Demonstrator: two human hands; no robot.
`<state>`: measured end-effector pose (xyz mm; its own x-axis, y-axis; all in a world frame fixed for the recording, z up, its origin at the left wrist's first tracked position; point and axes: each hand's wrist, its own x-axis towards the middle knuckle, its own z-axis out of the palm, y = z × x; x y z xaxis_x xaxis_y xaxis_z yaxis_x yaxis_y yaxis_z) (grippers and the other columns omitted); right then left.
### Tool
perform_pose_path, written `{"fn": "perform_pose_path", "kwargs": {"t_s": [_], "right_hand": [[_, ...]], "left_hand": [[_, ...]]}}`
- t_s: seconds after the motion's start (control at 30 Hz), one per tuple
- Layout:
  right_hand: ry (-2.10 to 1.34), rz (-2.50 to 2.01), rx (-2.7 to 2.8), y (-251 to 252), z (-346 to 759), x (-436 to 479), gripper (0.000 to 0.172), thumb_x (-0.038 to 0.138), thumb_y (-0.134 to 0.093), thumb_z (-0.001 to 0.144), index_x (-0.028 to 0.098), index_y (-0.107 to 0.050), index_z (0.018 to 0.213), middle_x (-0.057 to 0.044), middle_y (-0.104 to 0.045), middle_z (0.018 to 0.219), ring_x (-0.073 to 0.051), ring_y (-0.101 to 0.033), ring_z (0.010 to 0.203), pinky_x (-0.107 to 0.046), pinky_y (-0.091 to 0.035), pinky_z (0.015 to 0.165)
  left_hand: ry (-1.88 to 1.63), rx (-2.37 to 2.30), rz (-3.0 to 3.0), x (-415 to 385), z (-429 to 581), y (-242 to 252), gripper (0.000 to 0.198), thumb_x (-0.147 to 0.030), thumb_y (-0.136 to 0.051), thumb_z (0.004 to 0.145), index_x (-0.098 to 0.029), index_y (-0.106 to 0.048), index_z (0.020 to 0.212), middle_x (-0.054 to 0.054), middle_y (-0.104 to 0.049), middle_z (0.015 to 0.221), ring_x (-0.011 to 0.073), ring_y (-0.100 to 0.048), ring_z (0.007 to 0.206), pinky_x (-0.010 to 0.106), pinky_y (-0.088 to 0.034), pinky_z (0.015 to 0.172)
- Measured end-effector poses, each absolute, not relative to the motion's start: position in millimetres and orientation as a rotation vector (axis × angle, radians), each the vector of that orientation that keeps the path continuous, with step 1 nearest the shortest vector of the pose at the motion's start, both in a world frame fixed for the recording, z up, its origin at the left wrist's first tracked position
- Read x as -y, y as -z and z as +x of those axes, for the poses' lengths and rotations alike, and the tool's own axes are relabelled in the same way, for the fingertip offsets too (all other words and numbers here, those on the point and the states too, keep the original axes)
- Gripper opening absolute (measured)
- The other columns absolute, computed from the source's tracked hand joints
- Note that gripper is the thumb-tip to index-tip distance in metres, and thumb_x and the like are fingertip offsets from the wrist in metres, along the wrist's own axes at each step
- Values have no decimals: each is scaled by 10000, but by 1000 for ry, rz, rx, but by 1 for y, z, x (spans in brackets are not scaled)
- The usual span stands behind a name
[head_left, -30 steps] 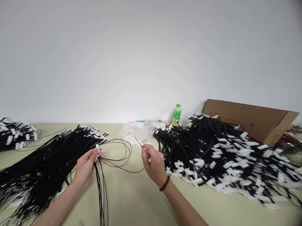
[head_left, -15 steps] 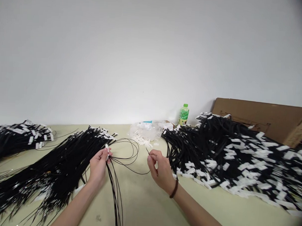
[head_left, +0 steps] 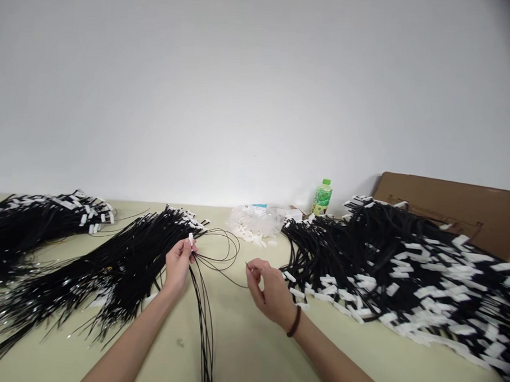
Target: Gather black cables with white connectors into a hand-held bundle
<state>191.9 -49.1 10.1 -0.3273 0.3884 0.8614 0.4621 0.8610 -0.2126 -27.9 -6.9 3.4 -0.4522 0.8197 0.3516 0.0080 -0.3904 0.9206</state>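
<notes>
My left hand [head_left: 179, 264] is closed on a white connector [head_left: 191, 238] with several thin black wires [head_left: 202, 318] running from it. Some of these wires hang down over the table's front, while others loop out to the right [head_left: 231, 252]. Between thumb and index finger, my right hand [head_left: 271, 290] pinches the end of one black wire, whose tip just shows above the fingers. That wire runs in a slack curve back to the left hand. Just behind the left hand lies a bundle of black wires with white ends [head_left: 146, 254].
A clear plastic bag [head_left: 254, 216] with small white connectors spilling out lies at the back. Beside it stands a green-capped bottle [head_left: 322, 198]. Black wires with white connectors [head_left: 361, 263] pile up on the right, before a cardboard box [head_left: 449, 205]. Another wire bundle [head_left: 38, 221] is at far left.
The view has turned slightly left, so things sit further right. My right hand has come closer to the left, and less of the wire's tip sticks out of its fingers.
</notes>
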Motion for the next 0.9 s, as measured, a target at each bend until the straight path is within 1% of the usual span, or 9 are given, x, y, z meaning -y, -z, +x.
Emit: {"fn": "perform_pose_path", "kwargs": {"t_s": [0.13,0.27,0.37,0.47,0.73,0.9], "right_hand": [[29,-707,1884,-8,195,42,82,143,-401,845,165,-388,923,10,-461,705,-59,-431,563,-185,-344,563],[-43,-690,1873,-7,195,38,74,116,-400,828,164,-388,883,-20,-473,811,-61,-402,605,-187,-356,579],[-36,-680,1851,-8,195,35,78,100,-399,816,162,-394,865,-41,-469,859,-77,-417,683,-192,-371,602],[-34,-693,1850,-9,196,33,71,102,-394,813,160,-401,854,-48,-470,848,-96,-438,751,-192,-386,609],[132,-796,1909,-7,201,31,37,139,-406,822,156,-435,807,-10,-498,739,-69,-462,631,-176,-346,555],[149,-780,1910,-7,203,30,46,144,-414,826,148,-460,824,-10,-505,738,-61,-464,622,-178,-342,567]], "left_hand": [[-1885,-1250,1198,5,-26,0,383,-515,-483,733,-137,-499,668,6,-457,641,78,-356,536,188,-282,455],[-1838,-1224,1251,1,-24,3,363,-499,-454,762,-148,-475,670,3,-443,647,82,-353,535,192,-289,462],[-1782,-1215,1292,-2,-21,7,365,-500,-438,773,-151,-472,669,5,-443,649,88,-362,544,199,-298,473],[-1734,-1222,1334,-3,-19,9,361,-490,-418,790,-152,-478,680,7,-450,657,90,-369,546,205,-309,495],[-1727,-1253,1411,-1,-19,4,332,-448,-397,817,-154,-470,681,7,-449,661,88,-370,542,209,-318,514],[-1720,-1235,1441,-6,-15,9,314,-429,-384,826,-159,-459,682,3,-456,664,83,-381,528,209,-325,510]]}}
